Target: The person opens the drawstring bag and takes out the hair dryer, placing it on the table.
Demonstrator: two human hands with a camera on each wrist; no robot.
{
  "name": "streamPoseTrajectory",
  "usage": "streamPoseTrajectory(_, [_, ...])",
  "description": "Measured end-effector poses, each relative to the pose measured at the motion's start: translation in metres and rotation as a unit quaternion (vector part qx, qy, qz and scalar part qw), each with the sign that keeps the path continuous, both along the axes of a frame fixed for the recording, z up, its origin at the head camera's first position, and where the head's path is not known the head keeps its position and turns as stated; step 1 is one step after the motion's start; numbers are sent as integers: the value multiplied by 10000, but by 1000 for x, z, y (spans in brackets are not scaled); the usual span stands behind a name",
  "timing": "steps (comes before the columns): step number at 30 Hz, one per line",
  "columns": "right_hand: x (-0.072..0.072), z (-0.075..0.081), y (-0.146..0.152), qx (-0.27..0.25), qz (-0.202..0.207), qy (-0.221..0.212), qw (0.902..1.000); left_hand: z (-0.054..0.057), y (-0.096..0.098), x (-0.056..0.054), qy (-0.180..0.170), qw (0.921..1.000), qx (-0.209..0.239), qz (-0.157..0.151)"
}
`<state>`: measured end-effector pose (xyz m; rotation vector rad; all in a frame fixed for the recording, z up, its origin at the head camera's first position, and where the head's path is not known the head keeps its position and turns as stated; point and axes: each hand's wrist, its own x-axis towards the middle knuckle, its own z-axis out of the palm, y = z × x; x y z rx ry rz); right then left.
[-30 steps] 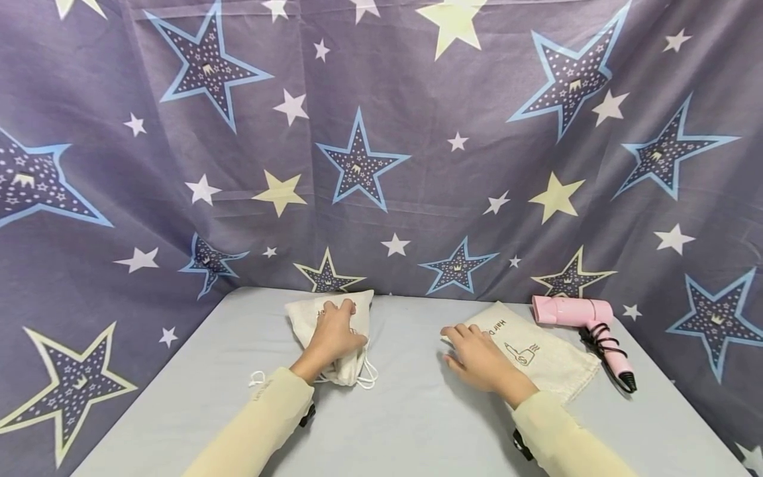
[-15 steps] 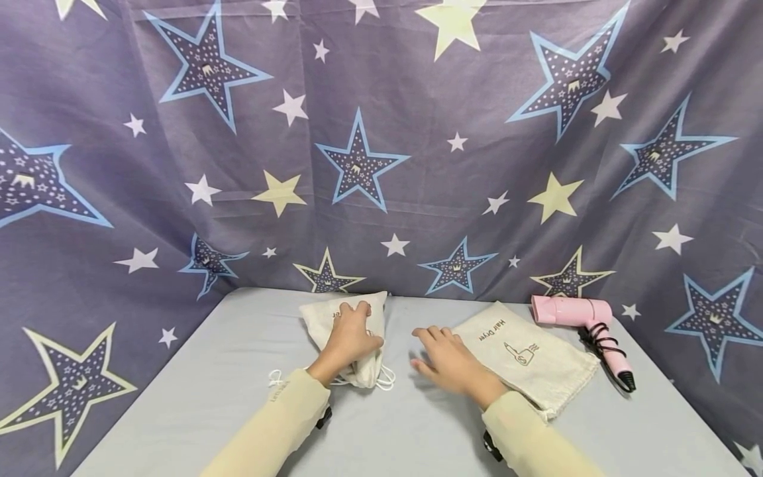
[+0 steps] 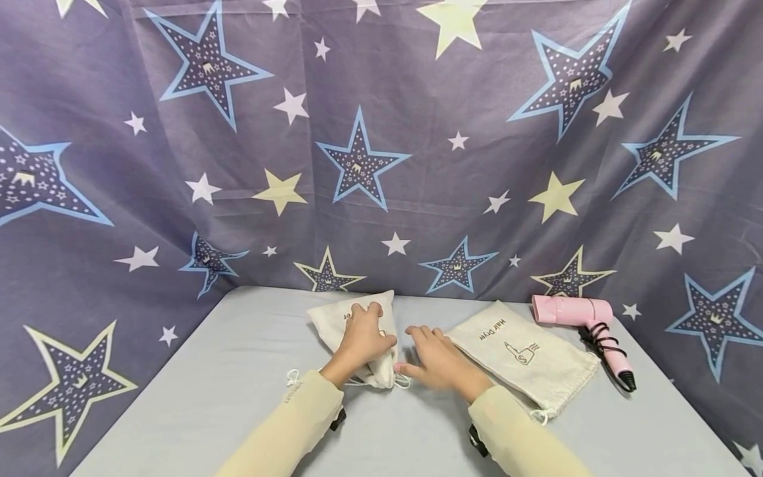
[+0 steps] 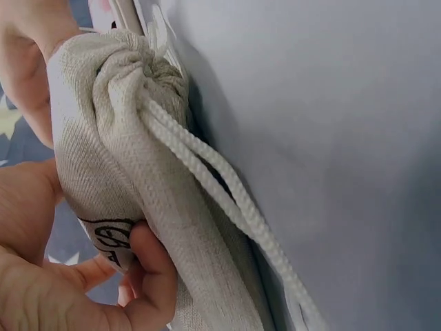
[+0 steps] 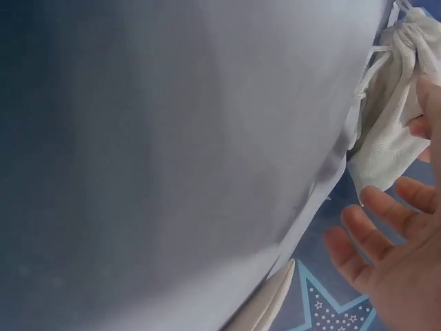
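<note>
My left hand (image 3: 360, 339) grips a cream cloth drawstring bag (image 3: 326, 319) from above; fingers and palm hide part of its brown print. In the left wrist view, the bag's gathered neck and white cord (image 4: 238, 193) show clearly, with curled fingertips (image 4: 153, 265) pressing into the cloth. The bag bulges, but its contents are hidden. Just right of it hovers my right hand (image 3: 440, 361), fingers loosely spread and holding nothing. Its thumb is close to the bag's cord end; I cannot tell whether they touch. The right wrist view shows this hand (image 5: 400, 255) apart from the bag (image 5: 393, 131).
A flat cream bag (image 3: 518, 354) printed "Hair Dryer" lies right of my right hand. Beyond it, at the table's right side, is a pink hair dryer (image 3: 572, 311) with black cord wound round its handle. A purple star-patterned curtain (image 3: 411, 218) borders the pale table (image 3: 411, 437).
My left hand has shifted the gripped bag rightward across the table. My right hand has moved left, off the flat bag's edge, towards the gripped bag. The hair dryer has stayed put.
</note>
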<state>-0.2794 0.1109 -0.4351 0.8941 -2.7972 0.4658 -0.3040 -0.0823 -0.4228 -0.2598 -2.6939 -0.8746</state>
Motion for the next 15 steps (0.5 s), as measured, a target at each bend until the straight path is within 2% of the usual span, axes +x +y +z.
streamPoseTrajectory(7, [-5,-2,5,-456,189,-542,9973,0,6,2,-80,9997,127,174])
streamPoseTrajectory(11, [-5,-1,8,-627,427,-737,9944,0,10,3,-122,9995,244,160])
streamPoseTrajectory(15, [-4,3,9,-730,495,-918,9919,1,14,3,-140,9995,262,60])
